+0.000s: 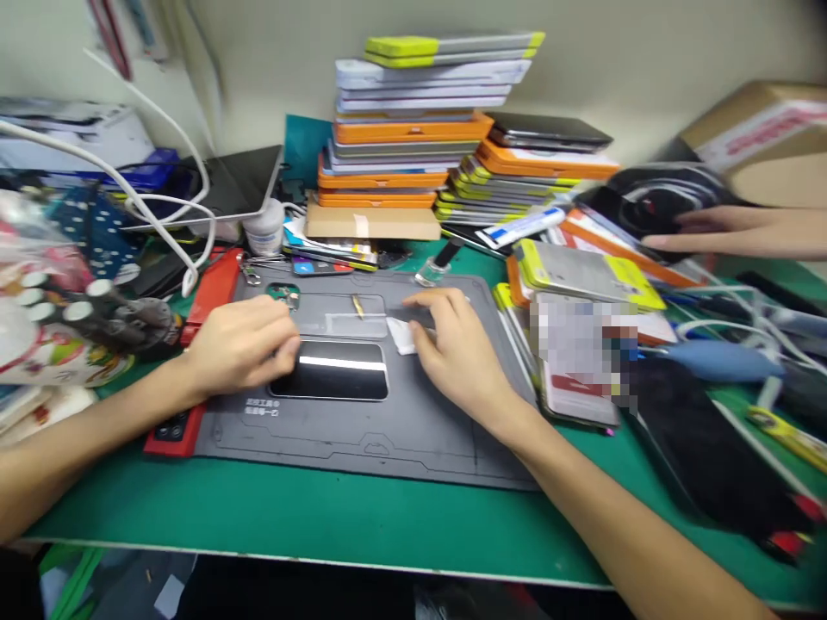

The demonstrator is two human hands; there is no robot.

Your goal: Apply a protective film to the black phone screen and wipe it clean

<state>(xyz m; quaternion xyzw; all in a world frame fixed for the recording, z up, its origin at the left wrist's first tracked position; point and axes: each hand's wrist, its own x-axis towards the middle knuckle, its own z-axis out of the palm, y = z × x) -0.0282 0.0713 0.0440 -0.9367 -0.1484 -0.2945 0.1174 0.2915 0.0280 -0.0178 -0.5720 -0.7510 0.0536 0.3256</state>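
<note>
A smartphone (342, 372) with a dark screen lies flat on a grey work mat (401, 430). My left hand (249, 344) is closed over the phone's left end and covers its upper corner; what its curled fingers hold, if anything, is hidden. To the right of the phone, my right hand (458, 353) has its thumb against a small white piece (401, 336), perhaps a wipe or packet, with the index finger bent above it. Behind the phone are a clear thin sheet (342, 320), a small brass-coloured piece (357, 305) and a green circuit part (284, 295).
A small glass bottle (432, 269) with a black cap stands behind my right hand. Stacked flat boxes (394, 129) rise at the back. Tool handles (96, 314) crowd the left; a black pouch (704, 448) lies right. Another person's hand (724, 231) reaches in from the right.
</note>
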